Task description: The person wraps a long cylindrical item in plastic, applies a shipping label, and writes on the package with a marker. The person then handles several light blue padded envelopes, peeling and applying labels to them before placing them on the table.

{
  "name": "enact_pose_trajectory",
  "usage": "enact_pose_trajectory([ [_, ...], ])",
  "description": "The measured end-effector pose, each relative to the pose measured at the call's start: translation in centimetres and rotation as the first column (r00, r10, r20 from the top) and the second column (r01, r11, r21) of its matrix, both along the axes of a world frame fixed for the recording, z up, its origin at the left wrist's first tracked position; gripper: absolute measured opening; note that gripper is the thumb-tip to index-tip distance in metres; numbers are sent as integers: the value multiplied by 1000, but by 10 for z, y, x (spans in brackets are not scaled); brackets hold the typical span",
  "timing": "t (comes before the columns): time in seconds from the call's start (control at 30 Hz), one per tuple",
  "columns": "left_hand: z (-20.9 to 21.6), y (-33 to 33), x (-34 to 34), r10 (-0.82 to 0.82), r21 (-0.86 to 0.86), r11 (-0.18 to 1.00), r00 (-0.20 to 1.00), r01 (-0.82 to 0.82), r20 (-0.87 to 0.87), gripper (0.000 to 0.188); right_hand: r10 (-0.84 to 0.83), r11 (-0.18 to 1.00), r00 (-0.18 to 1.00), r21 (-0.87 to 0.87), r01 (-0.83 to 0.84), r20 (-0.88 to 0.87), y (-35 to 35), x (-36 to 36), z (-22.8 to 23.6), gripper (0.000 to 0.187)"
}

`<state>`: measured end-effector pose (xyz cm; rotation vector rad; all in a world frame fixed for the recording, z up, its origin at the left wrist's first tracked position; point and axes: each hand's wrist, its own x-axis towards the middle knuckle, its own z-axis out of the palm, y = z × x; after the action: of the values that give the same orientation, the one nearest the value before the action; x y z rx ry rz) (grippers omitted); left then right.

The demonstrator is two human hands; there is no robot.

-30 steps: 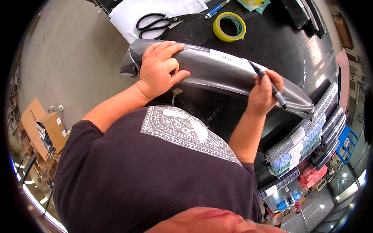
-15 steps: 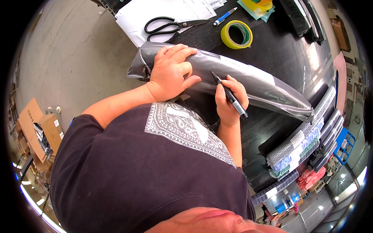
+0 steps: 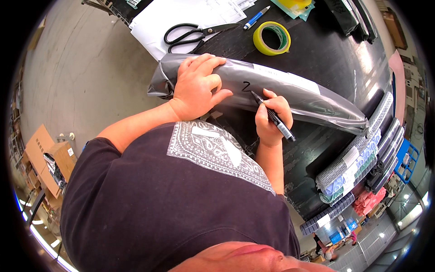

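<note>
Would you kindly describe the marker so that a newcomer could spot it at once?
On the black table lies a long, shiny grey package, with the left hand resting on it. The marker is in the right hand, slanting across the fingers. It is mostly black, unlike the blue-and-white pen beyond.

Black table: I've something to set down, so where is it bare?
Bare: between the yellow tape, grey package and black packages; and a patch between the right hand, grey package and fabric rolls. Crowded: the far left corner, with papers, scissors and pen.
</note>
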<state>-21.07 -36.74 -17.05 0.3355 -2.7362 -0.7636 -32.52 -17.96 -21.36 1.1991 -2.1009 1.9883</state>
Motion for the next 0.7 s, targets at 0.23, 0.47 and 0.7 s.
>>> enact_pose_trajectory([
  [0.23, 0, 1, 1, -6, -1, 1000, 1000, 6, -13, 32, -91, 995, 996, -32, 91, 6, 3, -1, 6, 25],
  [0.47, 3, 2, -1, -9, -13, 1000, 1000, 9, -30, 32, -199, 963, 963, 146, 226, -180, 7, -8, 12, 23],
  [0.7, 3, 3, 0, -22, -23, 1000, 999, 21, -32, 33, -207, 971, 973, 100, 218, -104, 8, -6, 12, 18],
])
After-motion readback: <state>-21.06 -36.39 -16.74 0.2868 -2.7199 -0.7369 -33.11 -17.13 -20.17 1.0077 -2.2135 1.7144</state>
